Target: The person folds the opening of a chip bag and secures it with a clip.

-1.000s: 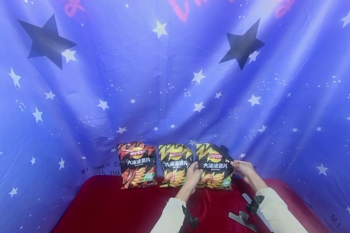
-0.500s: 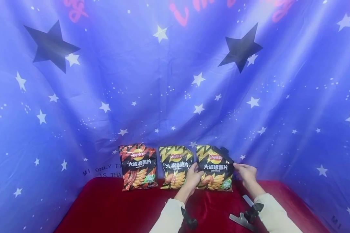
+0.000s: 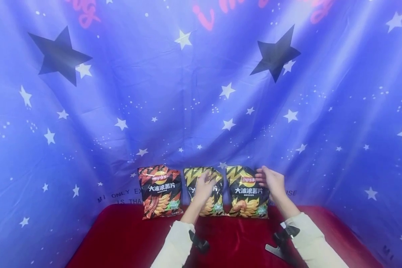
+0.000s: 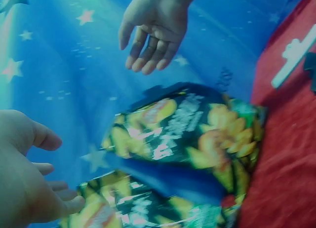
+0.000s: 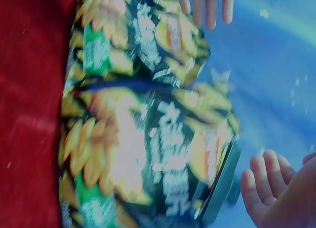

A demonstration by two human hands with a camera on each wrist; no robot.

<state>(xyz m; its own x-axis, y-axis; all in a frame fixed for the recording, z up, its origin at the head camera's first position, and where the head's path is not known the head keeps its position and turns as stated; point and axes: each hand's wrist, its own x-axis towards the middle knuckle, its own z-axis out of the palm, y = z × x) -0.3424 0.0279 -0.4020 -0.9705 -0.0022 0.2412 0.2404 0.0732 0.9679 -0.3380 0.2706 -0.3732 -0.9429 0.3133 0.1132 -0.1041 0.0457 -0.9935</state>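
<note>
Three bags of potato chips stand in a row: a red one on the left, a yellow-and-black one in the middle, and a matching yellow-and-black one on the right. My left hand is raised in front of the middle bag with fingers loosely spread, holding nothing. Beside the right bag's upper right corner, my right hand is up with its fingers extended. A black clip sits across that bag's top corner; in the head view my right hand mostly hides it.
The bags stand on a table with a red velvet cloth. A blue star-printed backdrop hangs close behind and at both sides. A grey flat piece lies near my right wrist, and a pale bar lies on the cloth.
My right hand has left the clip's lower end and risen along the right bag's corner. My left hand has left the right bag's edge and moved up and left, before the middle bag.
</note>
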